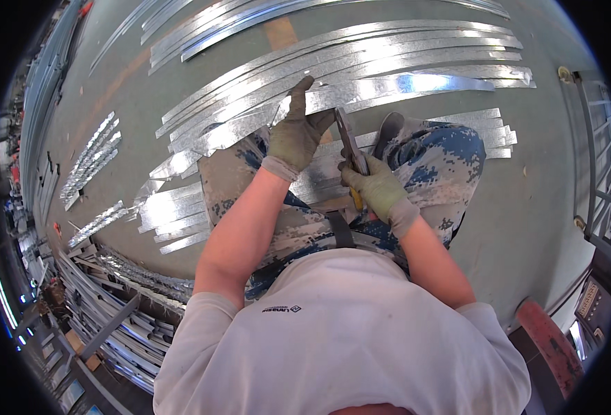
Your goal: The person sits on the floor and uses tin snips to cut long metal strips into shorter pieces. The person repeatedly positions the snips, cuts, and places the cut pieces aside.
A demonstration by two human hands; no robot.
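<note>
- Bundle of short metal pieces: on the floor at your far left, slanting.
- Left hand, gloved: index finger raised, thumb spread toward the tool; cannot tell whether the folded fingers hold the long metal strip running crosswise beyond.
- Hand tool, pliers- or snips-like, yellow on its handle: between your knees, tip near your left thumb; long axis runs away from you, leaning slightly left, tip farthest.
- Right hand, gloved: fingers wrapped around the tool's handle end.
- Step, as judged: tool readied beside the strip; next move seems to call for your left hand steadying metal at the tip.
</note>
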